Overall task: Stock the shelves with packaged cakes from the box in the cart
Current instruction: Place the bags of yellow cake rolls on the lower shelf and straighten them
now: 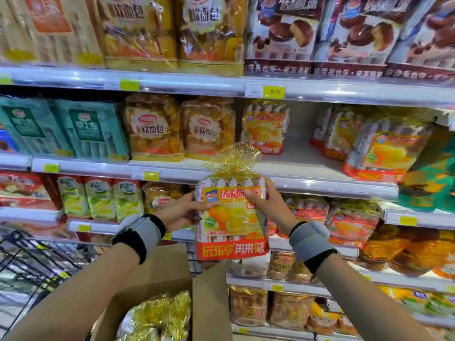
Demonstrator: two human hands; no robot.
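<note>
Cardboard box [160, 271]: lower part cut off by bottom edge.
Cart [37, 257]: cut off at left edge.
Top-shelf packs [138, 28]: tops cropped.
Yellow price tags [129, 84]: mostly blurred, unreadable.

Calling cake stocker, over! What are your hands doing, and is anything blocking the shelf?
Left hand and right hand both grip one cake pack. Pack in midair before the shelf. Gap beside matching packs open, nothing blocking.
</note>
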